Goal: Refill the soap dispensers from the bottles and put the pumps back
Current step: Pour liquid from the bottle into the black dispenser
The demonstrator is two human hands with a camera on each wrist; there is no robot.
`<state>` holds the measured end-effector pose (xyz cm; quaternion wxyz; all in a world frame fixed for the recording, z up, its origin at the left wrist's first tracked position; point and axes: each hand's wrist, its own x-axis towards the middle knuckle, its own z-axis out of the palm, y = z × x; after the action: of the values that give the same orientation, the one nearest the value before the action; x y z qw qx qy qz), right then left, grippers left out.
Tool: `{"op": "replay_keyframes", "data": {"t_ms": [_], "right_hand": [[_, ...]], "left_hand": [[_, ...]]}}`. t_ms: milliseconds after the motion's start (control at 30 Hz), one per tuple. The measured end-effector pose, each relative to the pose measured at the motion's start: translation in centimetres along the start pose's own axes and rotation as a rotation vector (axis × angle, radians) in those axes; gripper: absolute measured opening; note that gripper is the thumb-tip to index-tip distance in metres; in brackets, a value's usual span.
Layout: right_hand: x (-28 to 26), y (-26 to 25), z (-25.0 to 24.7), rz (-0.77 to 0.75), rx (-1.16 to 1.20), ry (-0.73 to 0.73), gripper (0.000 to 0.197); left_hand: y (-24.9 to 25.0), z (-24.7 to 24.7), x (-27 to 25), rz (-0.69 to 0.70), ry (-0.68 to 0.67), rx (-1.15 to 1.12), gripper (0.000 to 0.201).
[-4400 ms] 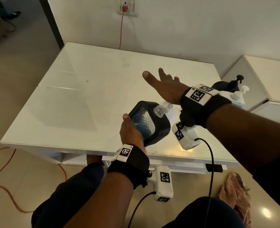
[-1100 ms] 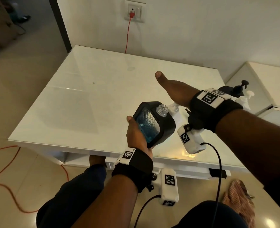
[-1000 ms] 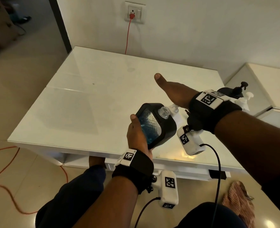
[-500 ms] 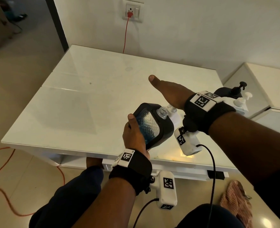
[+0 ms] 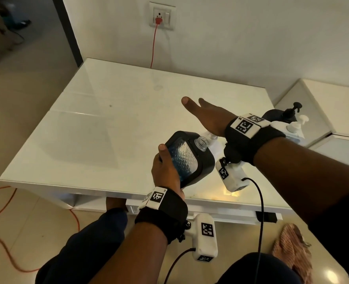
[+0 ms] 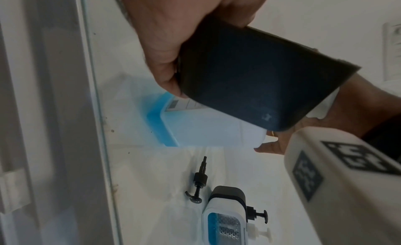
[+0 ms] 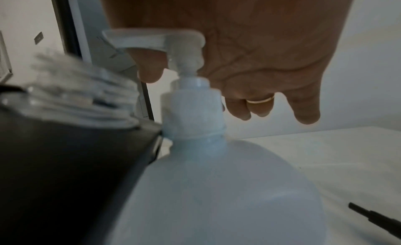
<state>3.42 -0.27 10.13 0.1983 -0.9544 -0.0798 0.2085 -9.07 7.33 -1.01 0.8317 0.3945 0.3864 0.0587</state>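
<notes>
Above the table [image 5: 99,124], near its front edge, a black dispenser [image 5: 190,158] with an uncapped neck is gripped tilted in the left hand [image 5: 165,171]. Just beside it, the right hand [image 5: 208,117] is held flat, fingers straight, its palm pressed on the pump head [image 7: 156,38] of a white refill bottle [image 7: 228,188]. The bottle is largely hidden in the head view; the wrist views are blurred.

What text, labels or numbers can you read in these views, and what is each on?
No text reads clearly.
Label on the refill bottle: printed lines and a code patch, too blurred to read.
Left wrist band: a black-and-white square code; the tiny letters at its corner are too small to read.
Right wrist band: the same.
Dispenser held in the left hand: no wording visible.
</notes>
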Motion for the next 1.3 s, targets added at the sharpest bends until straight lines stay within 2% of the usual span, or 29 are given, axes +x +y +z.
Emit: {"op": "replay_keyframes", "data": {"t_ms": [300, 567, 733, 867, 1167, 1300], "right_hand": [[-0.2, 0.3, 0.5, 0.018, 0.023, 0.011, 0.105], [-0.2, -0.1, 0.1, 0.030, -0.019, -0.064, 0.108], [-0.6, -0.1, 0.2, 0.050, -0.032, -0.018, 0.105], [-0.6, -0.1, 0.3, 0.060, -0.033, 0.010, 0.106], [-0.7, -0.8, -0.3, 0.036, -0.064, -0.072, 0.102], [-0.7, -0.5, -0.1, 0.045, -0.083, -0.018, 0.102]], "left_hand": [[0.0, 0.1, 0.4, -0.034, 0.009, 0.010, 0.037], [0.1, 0.0, 0.3, -0.024, 0.000, 0.005, 0.037], [-0.2, 0.1, 0.3, -0.009, 0.002, 0.040, 0.041], [-0.2, 0.0, 0.6, -0.024, -0.001, 0.025, 0.037], [-0.4, 0.2, 0.7, 0.009, 0.023, 0.028, 0.038], [-0.6, 0.2, 0.9, 0.011, 0.030, 0.043, 0.040]]}}
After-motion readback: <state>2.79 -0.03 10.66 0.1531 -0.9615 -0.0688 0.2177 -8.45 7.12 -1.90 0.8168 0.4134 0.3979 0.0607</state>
